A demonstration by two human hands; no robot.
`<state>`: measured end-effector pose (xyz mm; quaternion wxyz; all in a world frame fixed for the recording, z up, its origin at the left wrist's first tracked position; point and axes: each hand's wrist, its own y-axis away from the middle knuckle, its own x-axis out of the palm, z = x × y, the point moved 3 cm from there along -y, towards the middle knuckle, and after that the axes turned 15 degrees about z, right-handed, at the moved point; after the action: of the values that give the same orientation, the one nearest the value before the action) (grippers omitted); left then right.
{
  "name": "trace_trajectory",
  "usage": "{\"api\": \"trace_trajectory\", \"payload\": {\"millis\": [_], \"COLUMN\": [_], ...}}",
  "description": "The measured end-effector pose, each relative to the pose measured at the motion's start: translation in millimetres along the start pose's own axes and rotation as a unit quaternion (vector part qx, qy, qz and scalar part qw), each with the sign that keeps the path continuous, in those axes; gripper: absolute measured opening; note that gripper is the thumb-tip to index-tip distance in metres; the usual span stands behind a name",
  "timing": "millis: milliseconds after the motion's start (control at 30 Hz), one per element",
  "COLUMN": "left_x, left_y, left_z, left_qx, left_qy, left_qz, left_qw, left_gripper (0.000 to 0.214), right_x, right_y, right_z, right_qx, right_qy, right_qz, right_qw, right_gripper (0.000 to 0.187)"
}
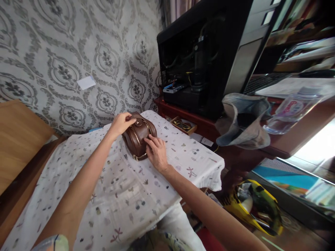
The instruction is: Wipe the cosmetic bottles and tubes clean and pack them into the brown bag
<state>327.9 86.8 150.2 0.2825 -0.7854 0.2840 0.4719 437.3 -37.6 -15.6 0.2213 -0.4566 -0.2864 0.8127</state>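
A small brown leather handbag (140, 134) with gold zips lies on the cloth-covered table. At its upper left, my left hand (121, 123) is closed on the bag's edge, with the thumb reaching across the top by a round metal stud. On the right side, my right hand (157, 151) has its fingers bent and pressed on the leather beside a gold zip. A zip pull (135, 157) hangs at the bag's lower front. Whether the right fingertips pinch a small part of the zip is too small to tell.
A white patterned cloth (115, 198) covers the table. To the right stand a black computer case (193, 66), a small wooden tray (184, 125), an open grey-blue bag (243, 122) and a clear bottle (293, 109). A yellow-black bag (251, 205) lies lower right.
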Motion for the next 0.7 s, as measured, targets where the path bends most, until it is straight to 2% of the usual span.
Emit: {"api": "trace_trajectory", "payload": {"millis": [100,233,333,467,600,700], "left_x": [-3.2,0.4,2.4,3.8,6.9,10.7], "left_y": [10.5,19.3,20.1,19.5,22.5,24.5], "left_z": [2.5,-0.1,0.2,2.2,1.2,3.1], "left_qx": [-0.053,-0.071,-0.074,-0.066,-0.042,-0.035], "left_qy": [-0.086,-0.102,-0.092,-0.049,-0.022,0.035], "left_qz": [-0.018,-0.04,-0.048,-0.024,-0.003,0.007], "left_qw": [0.995,0.991,0.992,0.996,0.999,0.999], "left_gripper": [0.028,0.027,0.025,0.025,0.024,0.023], "right_x": [1.2,2.7,2.9,3.0,3.3,3.5], "right_y": [1.3,2.5,2.6,2.4,2.1,1.6], "right_z": [2.0,4.4,6.0,6.8,6.6,5.9], "right_qx": [-0.013,-0.021,-0.015,-0.004,-0.01,-0.008], "right_qy": [0.028,0.063,0.073,0.075,0.078,0.066], "right_qz": [-0.002,-0.002,0.016,0.038,0.037,0.038], "right_qw": [1.0,0.998,0.997,0.996,0.996,0.997], "right_gripper": [0.042,0.045,0.049,0.051,0.052,0.05]}}
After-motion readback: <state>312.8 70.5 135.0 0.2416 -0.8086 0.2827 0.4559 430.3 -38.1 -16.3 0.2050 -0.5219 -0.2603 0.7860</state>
